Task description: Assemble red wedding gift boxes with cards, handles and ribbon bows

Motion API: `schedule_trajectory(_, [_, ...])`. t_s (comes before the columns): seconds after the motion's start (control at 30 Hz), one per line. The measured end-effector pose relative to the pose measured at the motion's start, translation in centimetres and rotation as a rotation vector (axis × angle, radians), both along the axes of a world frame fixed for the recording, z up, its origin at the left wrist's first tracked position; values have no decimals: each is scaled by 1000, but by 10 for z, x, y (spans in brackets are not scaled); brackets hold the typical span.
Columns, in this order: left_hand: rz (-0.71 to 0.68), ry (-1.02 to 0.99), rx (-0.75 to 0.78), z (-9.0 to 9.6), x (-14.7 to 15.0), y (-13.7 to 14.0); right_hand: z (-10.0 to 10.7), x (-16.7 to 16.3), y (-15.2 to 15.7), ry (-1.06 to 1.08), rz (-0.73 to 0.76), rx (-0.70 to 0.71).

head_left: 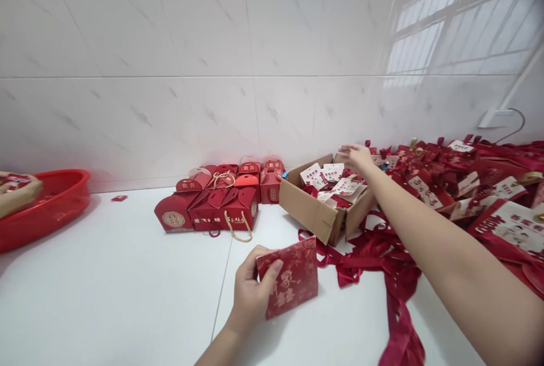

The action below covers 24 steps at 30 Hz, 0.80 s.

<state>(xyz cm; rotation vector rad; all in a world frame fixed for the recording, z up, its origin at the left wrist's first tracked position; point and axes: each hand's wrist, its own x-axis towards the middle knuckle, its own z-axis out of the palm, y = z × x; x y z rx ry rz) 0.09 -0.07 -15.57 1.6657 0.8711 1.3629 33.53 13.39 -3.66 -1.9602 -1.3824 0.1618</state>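
Observation:
My left hand (250, 286) grips a small red gift box (293, 281) with pale printed characters, thumb across its front face. It is held tilted above the white surface. My right hand (356, 157) reaches over the far right corner of a cardboard box (308, 207), fingers stretched out and apart, with nothing visible in them. White printed tags (334, 173) and red pieces lie inside the cardboard box. Dark red ribbons (382, 258) trail beside it, partly under my right forearm.
Several finished-looking red gift boxes (221, 207) stand against the tiled wall. A large pile of red tagged bags (429, 184) fills the right side. At the left edge another person's hand (25, 193) holds something over a red plastic basin (63, 207). A small red packet (119, 198) lies nearby.

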Motion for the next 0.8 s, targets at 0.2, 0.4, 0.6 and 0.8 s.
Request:
schedule_trajectory(0.2, [101, -31, -47, 5, 0, 4, 3, -38, -96, 560, 313, 475])
schedule_trajectory(0.4, [117, -57, -72, 7, -4, 9, -42, -83, -167, 907, 586, 598])
schedule_trajectory(0.6, [83, 31, 98, 10, -7, 8, -53, -99, -184, 916, 790, 403])
schedule_trajectory(0.8, [61, 147, 261, 7, -8, 8, -60, -118, -175, 897, 851, 448])
